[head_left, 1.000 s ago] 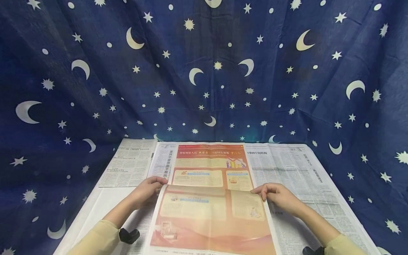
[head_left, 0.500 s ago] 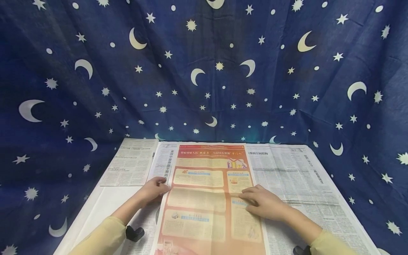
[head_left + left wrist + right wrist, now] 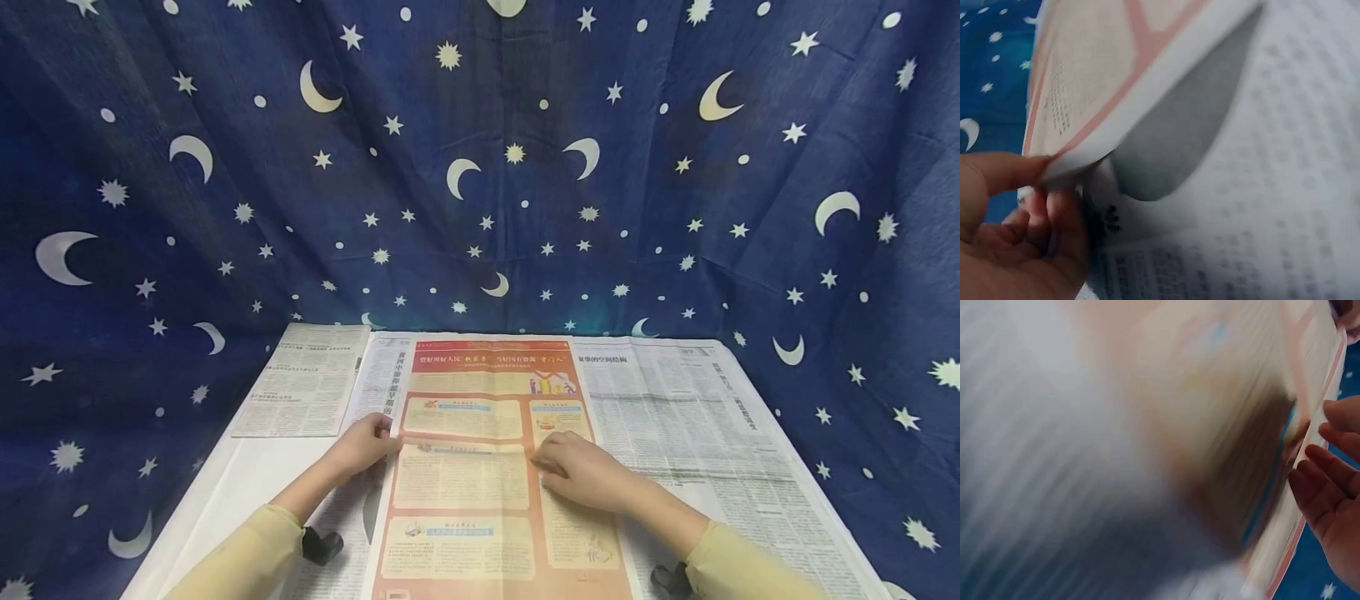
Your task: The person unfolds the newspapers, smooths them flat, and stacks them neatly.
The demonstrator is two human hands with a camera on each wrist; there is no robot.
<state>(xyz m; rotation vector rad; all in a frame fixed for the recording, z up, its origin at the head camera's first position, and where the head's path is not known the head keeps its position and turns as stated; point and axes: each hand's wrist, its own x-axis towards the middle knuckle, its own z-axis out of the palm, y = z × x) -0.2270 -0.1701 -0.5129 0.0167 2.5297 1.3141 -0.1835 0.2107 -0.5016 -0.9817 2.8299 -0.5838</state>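
Observation:
A newspaper page with an orange-red print (image 3: 465, 479) lies in the middle of the table in the head view. My left hand (image 3: 363, 446) pinches its left edge, thumb on top and fingers underneath. In the left wrist view that edge of the newspaper (image 3: 1100, 140) is lifted and bows above a grey printed sheet below. My right hand (image 3: 581, 471) is over the right part of the page, beside a crosswise fold. The right wrist view is blurred; there the right hand (image 3: 1335, 487) has loosely extended fingers at the paper, without a visible grip.
More newspaper sheets (image 3: 675, 417) cover the table's right side. A smaller folded newspaper (image 3: 307, 383) lies at the back left, beyond a plain white surface (image 3: 255, 483). A dark blue curtain with moons and stars (image 3: 480, 233) hangs behind the table.
The folded-up lower part of the page has come down flatter, showing more print. My right hand has let go of the right corner and moved left over the page. My left hand stays at the left edge.

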